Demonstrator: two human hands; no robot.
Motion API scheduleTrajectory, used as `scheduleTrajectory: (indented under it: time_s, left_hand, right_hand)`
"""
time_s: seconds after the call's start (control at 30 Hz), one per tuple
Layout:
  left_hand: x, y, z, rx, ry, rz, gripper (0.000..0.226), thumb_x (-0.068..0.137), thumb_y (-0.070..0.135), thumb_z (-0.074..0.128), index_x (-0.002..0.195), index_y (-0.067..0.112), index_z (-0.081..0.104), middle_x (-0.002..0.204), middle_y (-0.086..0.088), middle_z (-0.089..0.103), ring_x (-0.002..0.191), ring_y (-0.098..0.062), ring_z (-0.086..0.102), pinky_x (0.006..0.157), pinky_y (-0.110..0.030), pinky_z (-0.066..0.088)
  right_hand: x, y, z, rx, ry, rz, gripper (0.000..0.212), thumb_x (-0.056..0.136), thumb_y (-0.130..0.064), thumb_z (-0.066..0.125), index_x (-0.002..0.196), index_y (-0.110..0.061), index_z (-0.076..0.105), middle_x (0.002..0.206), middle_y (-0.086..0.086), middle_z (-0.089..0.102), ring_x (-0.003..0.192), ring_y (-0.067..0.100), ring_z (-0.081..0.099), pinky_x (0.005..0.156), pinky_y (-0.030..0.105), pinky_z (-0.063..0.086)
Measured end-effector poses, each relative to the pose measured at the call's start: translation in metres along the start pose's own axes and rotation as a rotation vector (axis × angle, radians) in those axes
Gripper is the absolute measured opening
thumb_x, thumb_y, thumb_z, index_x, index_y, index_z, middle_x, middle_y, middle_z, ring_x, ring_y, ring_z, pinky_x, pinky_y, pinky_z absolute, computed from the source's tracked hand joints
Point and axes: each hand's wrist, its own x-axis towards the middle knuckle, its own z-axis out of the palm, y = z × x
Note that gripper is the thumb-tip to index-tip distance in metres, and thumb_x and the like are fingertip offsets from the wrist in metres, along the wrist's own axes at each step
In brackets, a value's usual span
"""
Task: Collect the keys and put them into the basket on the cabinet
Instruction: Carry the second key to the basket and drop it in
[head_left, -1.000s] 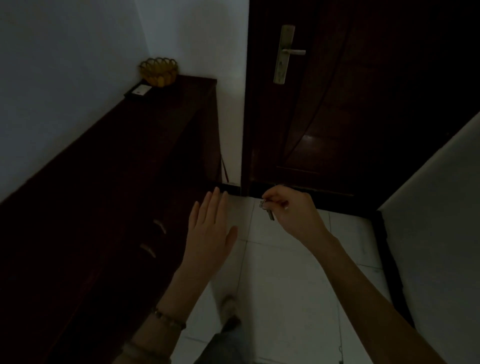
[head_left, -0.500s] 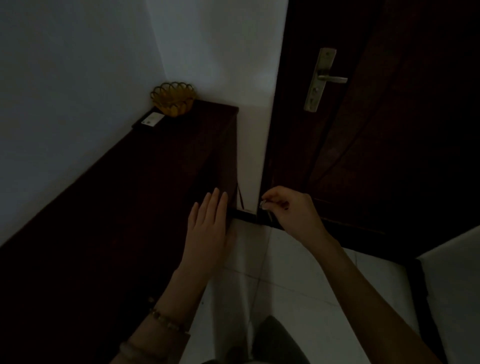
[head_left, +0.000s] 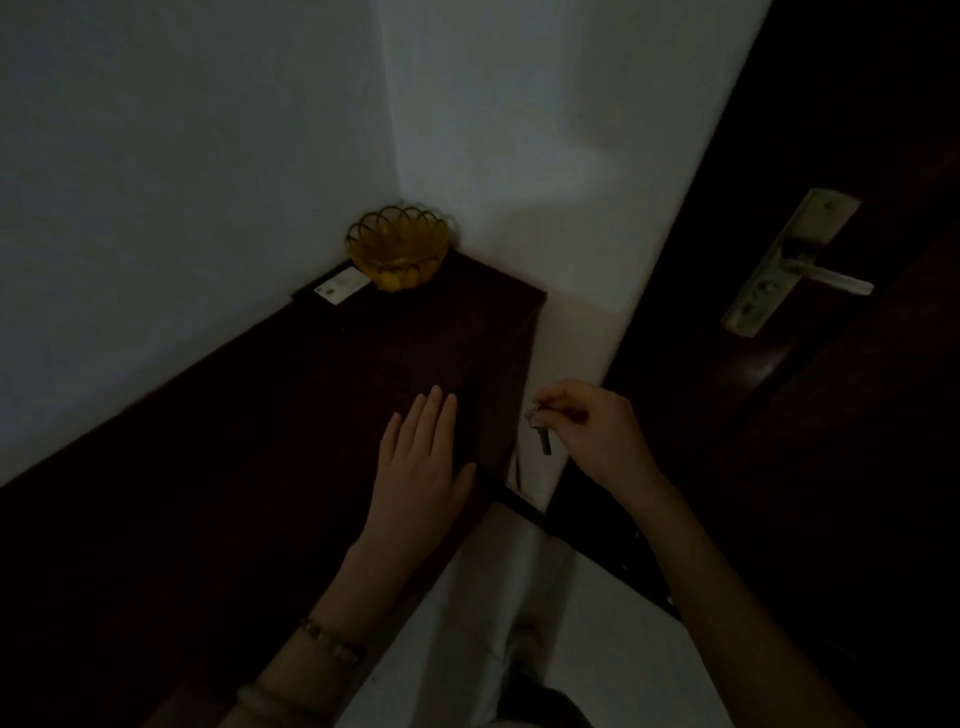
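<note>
Dark cabinet (head_left: 322, 415) runs along the wall from seven o'clock to twelve; its top is otherwise bare. Yellow basket (head_left: 399, 247) sits at its far corner, twelve o'clock, a card (head_left: 340, 285) touching at its eight. Left hand (head_left: 421, 478) flat, fingers together, empty. Right hand (head_left: 597, 434) pinched on the keys (head_left: 540, 428), hanging at its nine o'clock. Judged light, rigid, slippery metal; best held at the ring.
</note>
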Motion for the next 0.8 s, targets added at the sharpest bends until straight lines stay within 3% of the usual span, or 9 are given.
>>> scheduleTrajectory:
  time_s: [0.2,0.53,0.63,0.8]
  left_hand:
    - [0.069,0.019,0.012,0.023,0.023,-0.097,0.072,0.093,0.042,0.043,0.146,0.014,0.003,0.157,-0.009,0.004,0.143,-0.021,0.000,0.114,-0.039,-0.002]
    - [0.148,-0.009,0.035,0.115,-0.005,-0.243,0.075,0.090,0.043,0.047,0.146,0.015,0.004,0.156,-0.009,0.007,0.142,-0.022,0.003,0.111,-0.039,-0.003]
    - [0.174,-0.023,0.038,0.114,-0.003,-0.259,0.075,0.090,0.041,0.049,0.146,0.014,0.007,0.156,-0.010,0.010,0.142,-0.023,0.005,0.113,-0.041,0.002]
    - [0.211,-0.055,0.037,0.125,0.048,-0.293,0.072,0.088,0.038,0.053,0.144,0.008,0.018,0.153,-0.014,0.022,0.141,-0.026,0.016,0.114,-0.045,0.013]
  right_hand:
    - [0.087,0.029,-0.024,0.073,-0.106,-0.032,0.026,0.078,-0.006,0.067,0.077,-0.032,0.064,0.077,-0.019,0.065,0.073,-0.009,0.062,0.067,0.002,0.044]
    - [0.192,0.052,-0.005,0.135,-0.268,-0.055,0.018,0.078,-0.003,0.066,0.080,-0.021,0.066,0.077,-0.011,0.067,0.074,-0.005,0.064,0.067,0.005,0.046]
    - [0.221,0.055,0.007,0.129,-0.288,-0.061,0.016,0.078,-0.004,0.066,0.082,-0.019,0.066,0.077,-0.005,0.069,0.073,-0.002,0.066,0.067,0.006,0.047]
    - [0.274,0.043,0.034,0.101,-0.310,-0.083,0.016,0.077,-0.003,0.068,0.080,-0.018,0.066,0.073,-0.010,0.066,0.068,-0.011,0.062,0.063,0.000,0.041]
